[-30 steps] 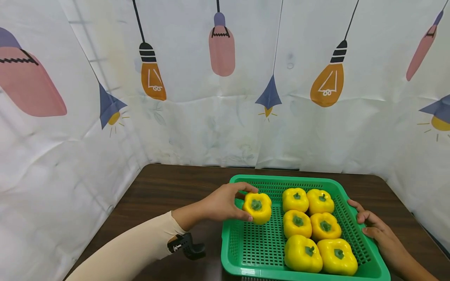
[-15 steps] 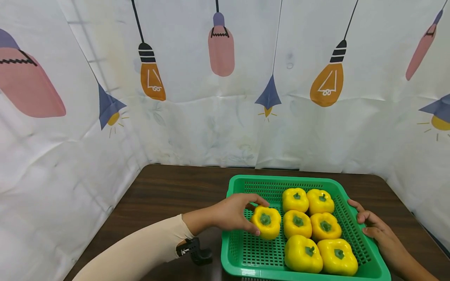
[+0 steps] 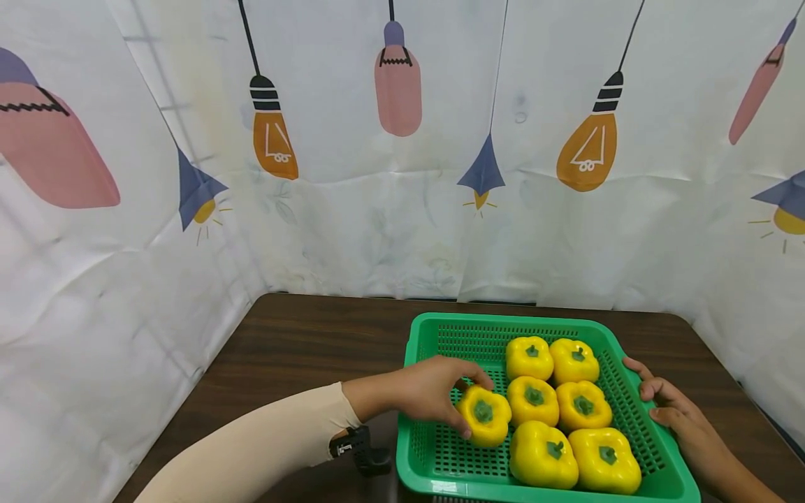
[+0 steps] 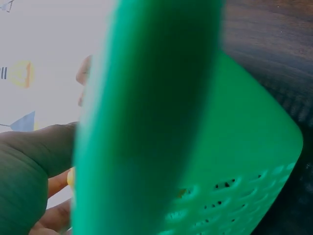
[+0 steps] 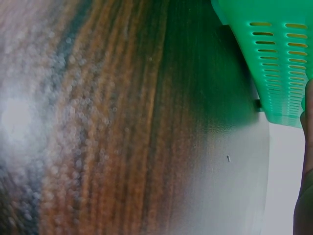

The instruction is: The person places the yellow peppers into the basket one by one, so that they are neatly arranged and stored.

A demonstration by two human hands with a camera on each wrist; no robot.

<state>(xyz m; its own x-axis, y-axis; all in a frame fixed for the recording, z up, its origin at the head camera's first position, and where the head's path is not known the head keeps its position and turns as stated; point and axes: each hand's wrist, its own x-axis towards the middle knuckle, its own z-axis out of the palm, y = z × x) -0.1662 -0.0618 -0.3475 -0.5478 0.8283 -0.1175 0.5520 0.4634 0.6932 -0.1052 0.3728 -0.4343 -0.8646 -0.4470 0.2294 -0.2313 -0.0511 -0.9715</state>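
Note:
My left hand (image 3: 428, 391) grips a yellow bell pepper (image 3: 492, 427) with thumb and fingertips, its green stem facing up. This pepper is low inside the left half of a green plastic basket (image 3: 415, 461), close beside the others. Whether it touches the basket floor cannot be seen. Several more yellow bell peppers (image 3: 533, 400) sit in two columns on the right side. At the basket's right rim, my right hand (image 3: 685, 423) holds the edge with curled fingers. The basket wall (image 4: 244, 122) covers much of the left wrist view, partly hiding the left hand (image 4: 24, 171).
The basket stands on a dark wood-grain table (image 3: 314, 335). A white curtain (image 3: 352, 230) printed with lamps hangs behind and along the sides. A black strap device (image 3: 358, 447) sits on the left wrist. The right wrist view shows mostly tabletop (image 5: 122, 122).
My left hand has moved right and toward the near side, lowering the bell pepper in the basket until it is beside the other peppers. The right hand stays at the rim.

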